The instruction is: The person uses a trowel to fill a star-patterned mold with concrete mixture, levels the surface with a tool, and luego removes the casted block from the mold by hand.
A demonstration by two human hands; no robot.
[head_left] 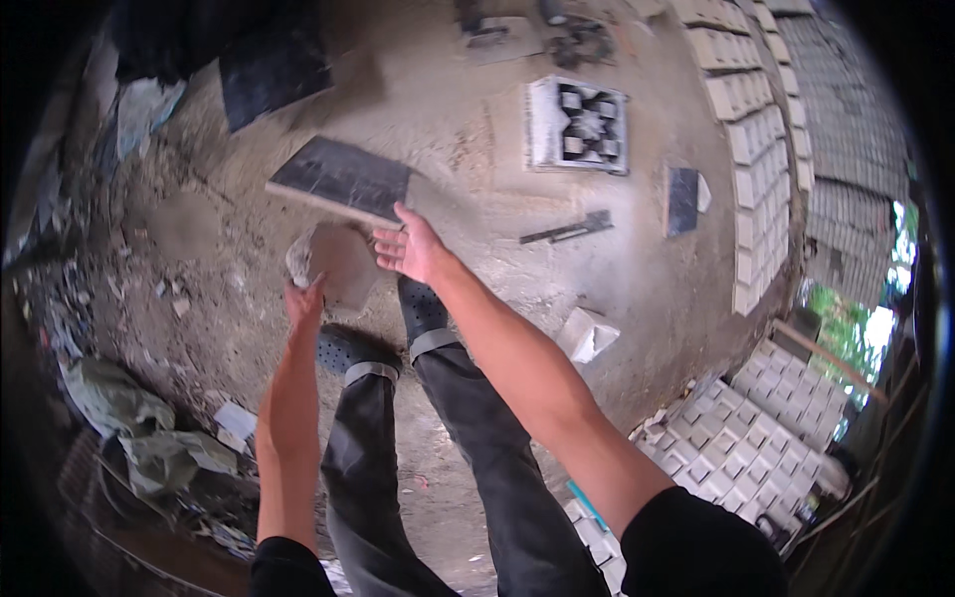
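Fingers point(390, 239) of the right hand point(410, 249) are spread apart, palm turned up and open, with nothing clamped between them; the fingertips lie just beside the near edge of a dark square tile point(343, 177). Fingers of the left hand point(304, 298) are closed on the lower edge of a pale, rough stone slab piece point(333, 261), which is held up tilted between the two hands, above the floor. The dark tile is seen tilted, its pale edge facing the person, just above and touching or nearly touching the slab piece; whether it rests on the slab cannot be told. Below the hands, two dark perforated shoes point(423, 310) and dark trousers are seen standing on the dusty concrete floor point(497, 199). Farther out, a black-and-white patterned tile point(579, 126) lies flat on the floor, with a dark metal tool point(569, 231) nearer the person. A broken pale block point(587, 334) lies by the right forearm. Stacks of pale moulded tiles point(761, 169) are ranged along the right side.
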